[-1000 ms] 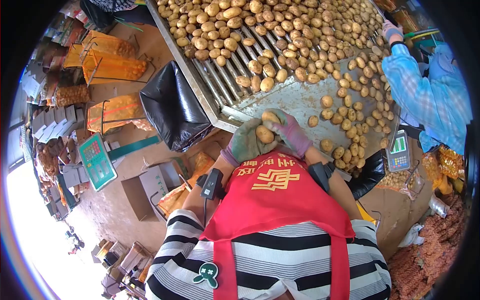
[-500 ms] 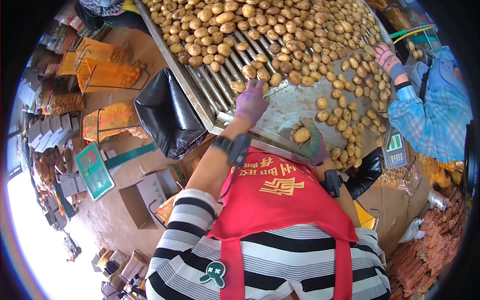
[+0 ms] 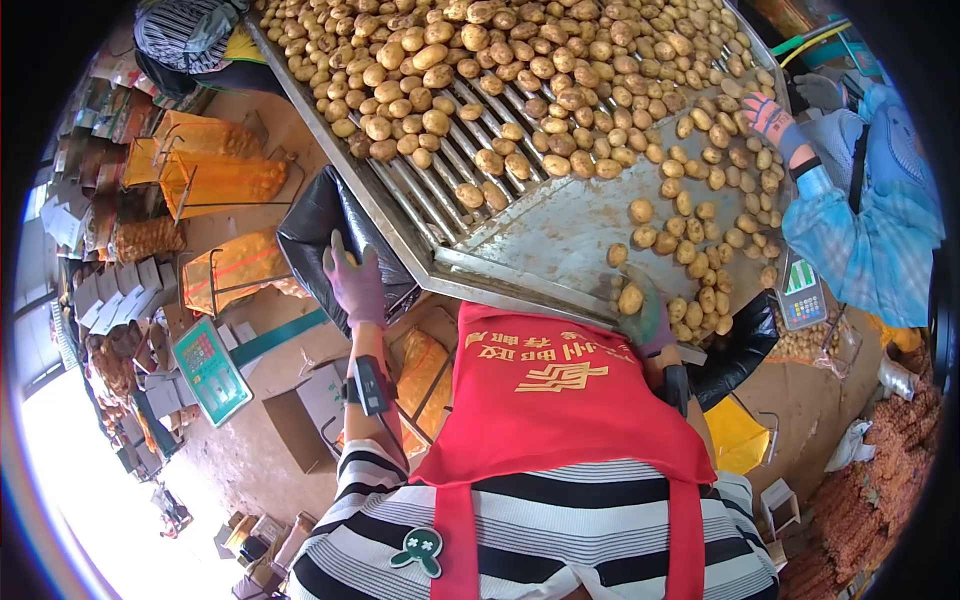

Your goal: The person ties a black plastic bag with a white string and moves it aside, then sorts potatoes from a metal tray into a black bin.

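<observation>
My left hand (image 3: 357,285), in a purple glove, is over the black plastic liner (image 3: 318,225) beside the table's left edge. Its fingers are apart, and no potato shows in it. My right hand (image 3: 652,318), gloved in green and purple, is low over the front of the metal sorting table (image 3: 530,235). Its fingers curl around a potato (image 3: 630,298). Just beyond it lies another loose potato (image 3: 617,254), and more potatoes (image 3: 690,262) spread to its right. A few potatoes (image 3: 480,194) rest on the metal bars nearest my left side.
A large heap of potatoes (image 3: 480,50) covers the far bars. At right, a co-worker's gloved hand (image 3: 772,122) reaches over the table. A second black liner (image 3: 740,350) hangs at front right, near a scale (image 3: 800,295). Orange mesh bags (image 3: 225,180) and a green scale (image 3: 212,372) stand left.
My left hand has moved from the potatoes on the bars, leftward and down, to the black liner, and its fingers have opened. My right hand still holds its potato, slightly lower and further right.
</observation>
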Tool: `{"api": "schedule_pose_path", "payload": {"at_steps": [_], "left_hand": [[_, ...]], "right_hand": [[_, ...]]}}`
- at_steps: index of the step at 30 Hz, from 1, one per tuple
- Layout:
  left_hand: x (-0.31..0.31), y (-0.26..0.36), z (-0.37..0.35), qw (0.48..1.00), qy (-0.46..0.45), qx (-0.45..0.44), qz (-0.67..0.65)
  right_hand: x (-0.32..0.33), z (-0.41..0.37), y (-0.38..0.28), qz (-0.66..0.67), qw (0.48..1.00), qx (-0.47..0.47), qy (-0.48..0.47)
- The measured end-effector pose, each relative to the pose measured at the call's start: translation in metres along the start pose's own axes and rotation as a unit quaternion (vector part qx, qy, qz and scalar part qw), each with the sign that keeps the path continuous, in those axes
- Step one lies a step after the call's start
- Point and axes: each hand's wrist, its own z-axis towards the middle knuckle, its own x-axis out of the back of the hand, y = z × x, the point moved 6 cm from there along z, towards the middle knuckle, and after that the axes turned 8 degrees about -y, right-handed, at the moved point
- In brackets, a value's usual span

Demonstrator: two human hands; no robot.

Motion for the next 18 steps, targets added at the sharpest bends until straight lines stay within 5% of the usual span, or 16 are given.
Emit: {"api": "schedule_pose_path", "payload": {"at_steps": [2,3,6,8,10,12,13,14,16,18], "left_hand": [[-0.029,0.018,0.019,0.983,-0.087,-0.050,-0.154],[-0.062,0.038,0.024,0.931,-0.221,0.017,-0.291],[-0.092,0.157,0.023,0.941,-0.265,-0.195,-0.077],[-0.145,0.190,0.022,0.890,-0.362,-0.270,0.059],[-0.161,0.202,0.025,0.902,-0.362,-0.218,0.091],[-0.163,0.196,0.033,0.898,-0.404,-0.175,-0.018],[-0.167,0.185,0.025,0.813,-0.530,-0.063,-0.231],[-0.165,0.180,0.018,0.813,-0.532,-0.064,-0.227],[-0.142,0.178,-0.017,0.518,-0.572,0.171,-0.612],[-0.139,0.160,-0.032,0.435,-0.573,0.163,-0.675]], "right_hand": [[-0.008,0.007,0.003,0.009,0.998,-0.063,-0.006],[-0.011,0.010,0.002,0.008,0.998,-0.065,-0.005],[-0.028,0.017,0.000,0.004,0.997,-0.069,-0.027],[-0.034,0.016,-0.009,-0.072,0.997,-0.023,-0.019],[-0.034,0.011,-0.014,-0.067,0.997,-0.019,-0.024],[-0.033,0.008,-0.016,-0.058,0.998,-0.017,-0.032],[-0.030,0.004,-0.015,-0.046,0.998,-0.014,-0.029],[-0.027,0.003,-0.014,-0.033,0.999,-0.012,-0.026],[-0.023,0.002,-0.008,-0.049,0.998,-0.013,-0.033],[-0.028,0.006,-0.002,-0.071,0.996,-0.014,-0.048]]}}
